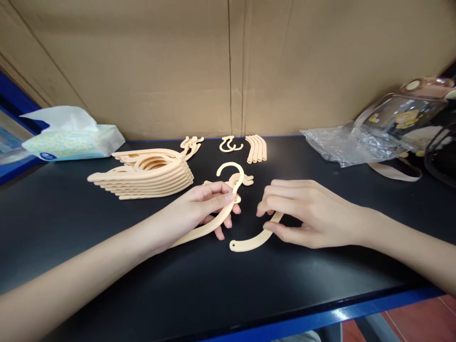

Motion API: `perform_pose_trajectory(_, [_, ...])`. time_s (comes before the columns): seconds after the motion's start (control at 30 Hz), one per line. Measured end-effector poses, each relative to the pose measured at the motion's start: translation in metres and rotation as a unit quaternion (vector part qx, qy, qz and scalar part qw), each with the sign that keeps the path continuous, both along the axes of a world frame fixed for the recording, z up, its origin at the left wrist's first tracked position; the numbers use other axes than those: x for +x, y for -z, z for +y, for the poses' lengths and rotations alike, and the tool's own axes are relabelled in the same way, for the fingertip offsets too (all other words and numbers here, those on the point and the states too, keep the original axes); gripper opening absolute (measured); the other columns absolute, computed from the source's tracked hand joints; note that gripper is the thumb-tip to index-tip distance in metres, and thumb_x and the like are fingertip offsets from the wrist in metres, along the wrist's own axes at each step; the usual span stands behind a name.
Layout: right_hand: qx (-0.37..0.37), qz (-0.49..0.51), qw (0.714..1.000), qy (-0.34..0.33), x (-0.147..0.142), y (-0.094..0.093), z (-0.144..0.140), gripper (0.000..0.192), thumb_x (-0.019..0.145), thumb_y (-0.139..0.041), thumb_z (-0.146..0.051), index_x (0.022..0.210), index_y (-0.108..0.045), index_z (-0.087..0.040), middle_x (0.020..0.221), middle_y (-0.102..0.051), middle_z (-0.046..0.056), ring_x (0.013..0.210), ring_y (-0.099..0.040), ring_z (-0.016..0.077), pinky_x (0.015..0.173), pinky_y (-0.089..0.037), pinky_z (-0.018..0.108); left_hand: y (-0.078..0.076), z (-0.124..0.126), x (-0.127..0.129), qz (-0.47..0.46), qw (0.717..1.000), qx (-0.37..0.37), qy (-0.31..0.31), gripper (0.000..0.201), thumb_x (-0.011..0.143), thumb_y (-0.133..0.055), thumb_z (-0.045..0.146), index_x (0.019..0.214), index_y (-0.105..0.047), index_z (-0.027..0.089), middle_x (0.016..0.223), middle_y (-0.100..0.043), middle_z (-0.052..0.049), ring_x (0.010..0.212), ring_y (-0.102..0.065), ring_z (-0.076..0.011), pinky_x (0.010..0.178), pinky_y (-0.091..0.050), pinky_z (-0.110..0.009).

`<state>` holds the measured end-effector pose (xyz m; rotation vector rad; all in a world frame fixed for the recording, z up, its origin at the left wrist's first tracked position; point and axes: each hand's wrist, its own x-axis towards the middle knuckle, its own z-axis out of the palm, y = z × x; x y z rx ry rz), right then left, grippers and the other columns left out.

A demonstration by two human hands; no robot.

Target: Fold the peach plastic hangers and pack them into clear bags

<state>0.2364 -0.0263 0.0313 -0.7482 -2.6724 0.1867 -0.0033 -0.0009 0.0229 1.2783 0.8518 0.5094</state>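
My left hand (pixel 199 204) pinches a cream plastic hanger arm (pixel 210 227) between thumb and fingers. A curved hook (pixel 242 176) rises from the arm's upper end, at my fingertips. To the right, my right hand (pixel 306 213) grips a second cream hanger arm (pixel 251 244), its thumb in front and the fingers over the top. The free end of this arm has a small round hole and points left, apart from the left-hand piece. Its other end is hidden by my right hand. Just behind my left fingers lie some cream hanger pieces (pixel 246 181), partly covered.
A stack of folded cream hangers (pixel 156 178) stands left, with hooks (pixel 192 142) behind it. Loose hooks (pixel 228 145) and several curved arms (pixel 256 149) lie farther back. A tissue pack (pixel 78 141), plastic bag (pixel 342 142) and transparent bottle (pixel 402 114) flank the black table (pixel 199 294).
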Motion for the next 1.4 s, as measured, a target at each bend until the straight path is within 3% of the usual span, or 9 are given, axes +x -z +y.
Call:
perform_pose_trajectory(0.13, [-0.048, -0.032, 0.998, -0.006, 0.000, 0.000, 0.001, 0.029, 0.084, -0.067, -0.043, 0.101, -0.066, -0.019, 0.097, -0.063, 0.003, 0.084, -0.056, 0.0147, 0.074, -0.044, 0.028, -0.002, -0.001, 0.000, 0.007, 1.000, 0.003, -0.007, 0.018, 0.092, -0.061, 0.032, 0.090, -0.061, 0.014, 0.092, -0.060, -0.002, 0.070, -0.061, -0.0101, 0.056, -0.057, -0.021])
perform_pose_trajectory(0.23, [-0.069, -0.036, 0.997, -0.013, 0.000, 0.003, 0.003, 0.011, 0.089, -0.062, -0.029, 0.093, -0.066, -0.020, 0.097, -0.063, 0.003, 0.087, -0.056, 0.0140, 0.077, -0.044, 0.028, -0.003, -0.001, 0.001, 0.001, 1.000, 0.000, -0.009, 0.017, 0.091, -0.061, 0.031, 0.091, -0.063, 0.015, 0.092, -0.061, -0.003, 0.069, -0.061, -0.0102, 0.056, -0.056, -0.021])
perform_pose_trajectory(0.3, [-0.070, -0.027, 0.997, -0.007, 0.000, 0.004, 0.005, 0.009, 0.092, -0.055, -0.021, 0.088, -0.063, -0.018, 0.092, -0.063, 0.002, 0.084, -0.056, 0.0134, 0.076, -0.043, 0.027, -0.004, -0.001, 0.001, 0.002, 1.000, -0.001, -0.011, 0.017, 0.091, -0.062, 0.031, 0.094, -0.065, 0.015, 0.091, -0.061, -0.003, 0.070, -0.061, -0.0111, 0.055, -0.056, -0.021])
perform_pose_trajectory(0.57, [-0.003, -0.025, 0.999, 0.041, 0.002, 0.006, 0.007, 0.013, 0.098, -0.045, -0.024, 0.095, -0.057, -0.018, 0.082, -0.061, 0.001, 0.070, -0.053, 0.0125, 0.066, -0.039, 0.027, -0.009, -0.004, 0.002, 0.053, 0.997, 0.002, -0.049, 0.025, 0.090, -0.062, 0.037, 0.101, -0.071, 0.016, 0.060, -0.060, 0.000, 0.048, -0.051, -0.0072, 0.043, -0.044, -0.014])
perform_pose_trajectory(0.83, [0.092, -0.036, 0.993, 0.059, 0.002, 0.005, 0.007, 0.020, 0.099, -0.046, -0.032, 0.093, -0.059, -0.018, 0.078, -0.060, 0.001, 0.067, -0.051, 0.0125, 0.063, -0.036, 0.025, -0.009, -0.003, -0.002, 0.053, 0.998, -0.003, -0.024, 0.032, 0.089, -0.064, 0.042, 0.110, -0.073, 0.020, 0.055, -0.060, 0.001, 0.044, -0.051, -0.0071, 0.042, -0.044, -0.014])
perform_pose_trajectory(1.1, [0.206, -0.058, 0.974, 0.071, 0.004, 0.006, 0.011, 0.029, 0.101, -0.039, -0.031, 0.092, -0.063, -0.017, 0.078, -0.062, 0.003, 0.067, -0.050, 0.0151, 0.062, -0.035, 0.028, -0.008, -0.002, -0.003, 0.028, 0.999, -0.024, -0.012, 0.025, 0.088, -0.066, 0.039, 0.102, -0.075, 0.020, 0.061, -0.061, 0.000, 0.050, -0.053, -0.0071, 0.044, -0.046, -0.013])
perform_pose_trajectory(1.4, [0.237, -0.049, 0.968, 0.064, 0.001, 0.006, 0.006, 0.029, 0.100, -0.044, -0.029, 0.084, -0.065, -0.016, 0.075, -0.063, 0.003, 0.065, -0.047, 0.0150, 0.061, -0.034, 0.028, -0.006, -0.001, -0.004, 0.008, 0.999, -0.042, -0.006, 0.017, 0.086, -0.069, 0.033, 0.095, -0.076, 0.019, 0.078, -0.069, -0.003, 0.068, -0.063, -0.0111, 0.056, -0.055, -0.016])
